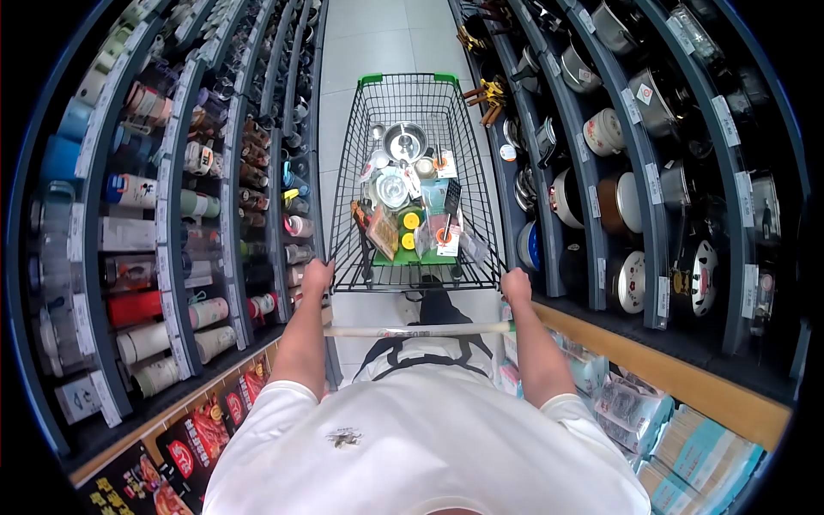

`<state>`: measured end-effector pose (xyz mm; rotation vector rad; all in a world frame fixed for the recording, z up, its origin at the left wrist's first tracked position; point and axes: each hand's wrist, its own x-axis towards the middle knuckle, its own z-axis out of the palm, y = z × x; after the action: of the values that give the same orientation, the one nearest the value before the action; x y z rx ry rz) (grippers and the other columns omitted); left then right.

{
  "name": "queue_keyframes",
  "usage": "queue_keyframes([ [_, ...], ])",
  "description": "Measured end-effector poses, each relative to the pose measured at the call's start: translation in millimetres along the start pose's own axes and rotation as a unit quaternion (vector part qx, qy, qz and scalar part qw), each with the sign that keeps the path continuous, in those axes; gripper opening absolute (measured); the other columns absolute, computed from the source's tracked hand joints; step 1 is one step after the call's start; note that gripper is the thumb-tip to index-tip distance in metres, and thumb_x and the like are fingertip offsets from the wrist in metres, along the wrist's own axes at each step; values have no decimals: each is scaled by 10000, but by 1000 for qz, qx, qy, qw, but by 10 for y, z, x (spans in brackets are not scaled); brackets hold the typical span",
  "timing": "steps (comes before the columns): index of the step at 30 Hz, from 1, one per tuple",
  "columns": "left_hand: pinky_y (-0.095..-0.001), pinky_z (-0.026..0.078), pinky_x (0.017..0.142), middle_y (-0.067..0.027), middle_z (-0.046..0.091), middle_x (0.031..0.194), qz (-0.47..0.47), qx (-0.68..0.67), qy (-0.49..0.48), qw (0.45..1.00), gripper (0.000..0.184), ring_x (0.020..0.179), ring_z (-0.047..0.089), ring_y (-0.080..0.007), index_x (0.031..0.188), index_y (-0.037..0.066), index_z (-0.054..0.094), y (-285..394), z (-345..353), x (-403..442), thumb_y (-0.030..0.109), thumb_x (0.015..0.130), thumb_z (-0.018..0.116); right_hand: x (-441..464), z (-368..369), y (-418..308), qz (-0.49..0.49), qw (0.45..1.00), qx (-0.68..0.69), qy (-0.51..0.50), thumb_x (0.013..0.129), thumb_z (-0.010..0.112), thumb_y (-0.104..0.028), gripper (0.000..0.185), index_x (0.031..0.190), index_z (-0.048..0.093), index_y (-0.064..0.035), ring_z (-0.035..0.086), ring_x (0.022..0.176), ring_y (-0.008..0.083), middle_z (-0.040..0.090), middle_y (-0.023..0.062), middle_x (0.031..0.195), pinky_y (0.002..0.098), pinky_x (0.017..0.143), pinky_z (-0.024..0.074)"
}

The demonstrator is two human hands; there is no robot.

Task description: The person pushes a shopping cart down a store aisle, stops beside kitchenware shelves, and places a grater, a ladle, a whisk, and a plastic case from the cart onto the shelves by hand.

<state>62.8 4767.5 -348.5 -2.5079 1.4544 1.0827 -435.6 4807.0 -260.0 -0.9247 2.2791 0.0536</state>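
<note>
A black wire shopping cart [350,150] with green corner caps stands in front of me. My left hand [318,276] is closed around its near left corner, and my right hand [516,286] grips the near right corner; the fingertips are partly hidden. Between my arms and close to my body runs the cart's pale handle bar [421,330], which neither hand touches. Inside the cart lie a shiny metal pot [405,142], a clear round bowl-like item [392,190], a green packet with yellow circles [410,221] and several other packaged goods.
Shelves of bottles and cups [133,190] line the left side. Pots and pans [620,203] fill the right-hand shelves. Stacked blue-and-tan packages [704,451] sit at lower right, with printed boxes [193,438] at lower left. A tiled aisle floor [369,39] stretches ahead.
</note>
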Motion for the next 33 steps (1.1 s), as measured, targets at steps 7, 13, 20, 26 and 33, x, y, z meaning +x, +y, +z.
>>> queue_keyframes([
  [7,-474,523,894,-246,719,983,20,-26,11,999,487,1013,681,-397,1002,-12,733,513,-354,365,451,898,620,438,-236,-516,5,1000,9,3,827,471,-75,293,911,726,44,730,687,347,717,243,802,449,728,570],
  [13,-458,529,876,-241,724,941,15,-29,23,999,479,970,694,-396,1010,-11,737,831,-552,730,443,897,634,879,-354,-860,0,1000,12,2,827,478,-86,289,898,733,31,732,707,342,724,228,812,448,745,566],
  [20,-452,526,889,-254,714,988,-2,-23,16,1000,500,987,688,-396,1023,0,740,1047,-692,1086,473,896,639,1196,-549,-1276,-8,999,-30,-12,830,477,-98,294,900,737,19,737,788,365,728,236,853,453,792,563],
  [26,-456,516,912,-275,696,1052,-4,-35,2,999,498,1033,670,-406,1080,21,729,1084,-834,1258,472,894,629,1465,-449,-1435,-20,999,-39,11,838,486,-110,300,931,745,10,736,840,370,729,237,861,469,822,560],
  [33,-442,529,870,-228,725,926,-9,-39,25,999,481,945,701,-373,986,-4,731,963,-930,1484,458,899,629,1619,-296,-1682,-43,997,-46,40,835,498,-118,304,955,745,11,728,854,393,730,237,870,477,841,554],
])
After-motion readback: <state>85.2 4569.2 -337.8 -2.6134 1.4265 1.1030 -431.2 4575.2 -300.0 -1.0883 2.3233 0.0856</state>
